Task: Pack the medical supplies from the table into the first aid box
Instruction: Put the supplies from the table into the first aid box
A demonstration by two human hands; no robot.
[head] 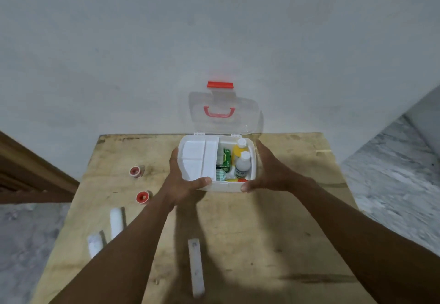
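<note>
while both hands cupped its sides, the first aid box sat open near the table's far edge. the left hand and right hand were curled around its corners, thumbs on the front rim. rigid plastic, probably light but slick; its bottles could tip, so gripping low on both sides seemed wisest.

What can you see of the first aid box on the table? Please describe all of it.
The first aid box is small, white plastic, standing at the far middle of the wooden table. Its clear lid, with a red handle and red latch, stands open against the wall. A white divided tray fills its left half; bottles and a green pack lie in the right. The left hand and right hand grip its sides.
</note>
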